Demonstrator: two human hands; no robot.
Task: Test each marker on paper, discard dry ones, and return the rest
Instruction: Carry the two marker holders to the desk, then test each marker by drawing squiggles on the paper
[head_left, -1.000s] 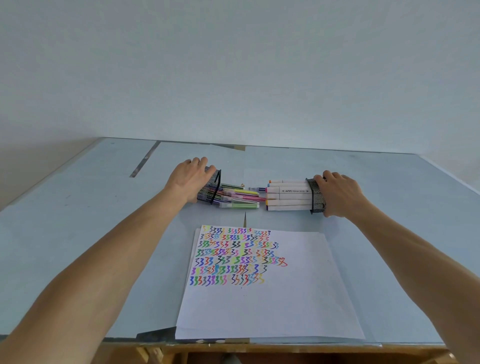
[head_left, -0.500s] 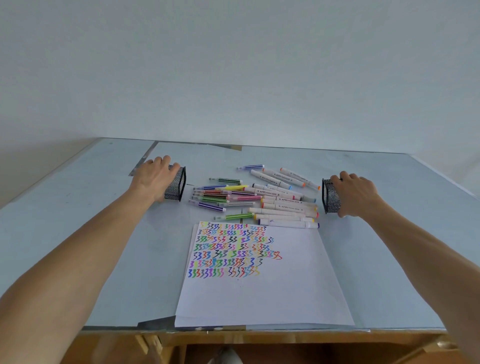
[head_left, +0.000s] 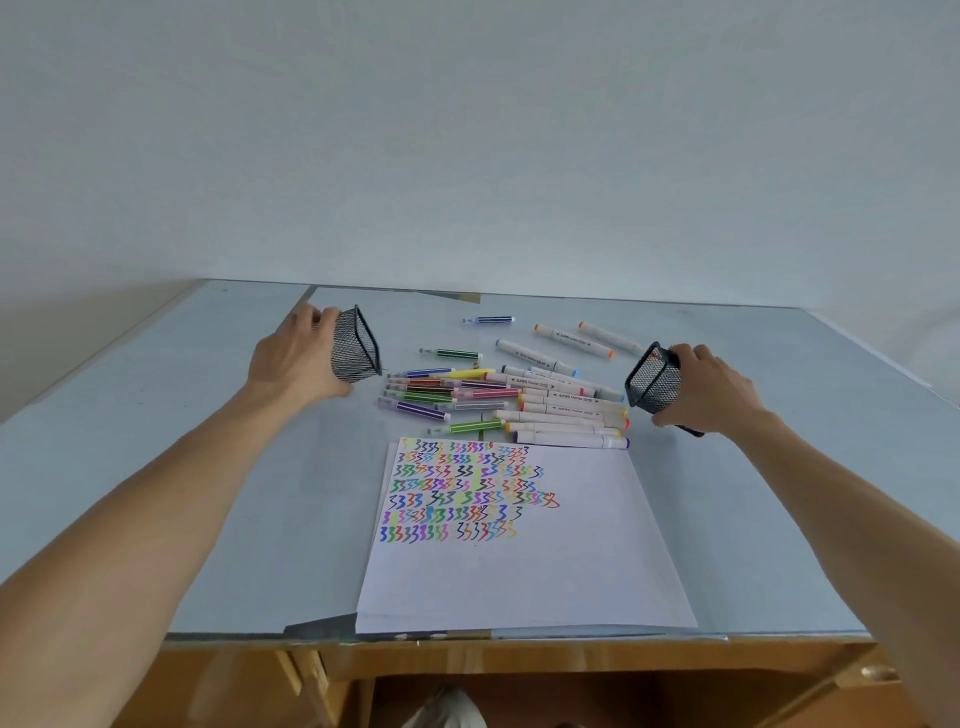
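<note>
My left hand (head_left: 293, 358) grips a black mesh pen cup (head_left: 356, 345), tipped on its side with its mouth facing right. My right hand (head_left: 711, 387) holds a second black mesh cup (head_left: 653, 382), tilted with its mouth facing left. Both cups look empty. Between them, several thin coloured markers (head_left: 441, 395) and several thick white markers (head_left: 563, 402) lie scattered on the table. In front of them lies a white paper sheet (head_left: 524, 561) with rows of coloured test squiggles (head_left: 462, 488) on its upper left.
The pale blue table (head_left: 208, 467) runs back to a white wall. Its wooden front edge (head_left: 467, 654) is at the bottom. A blue-striped marker (head_left: 488, 320) and a green one (head_left: 457, 354) lie apart toward the back.
Both cups were pulled apart, away from the centre, and the markers spilled out onto the table. Now both cups are lifted and tilted further in my hands.
</note>
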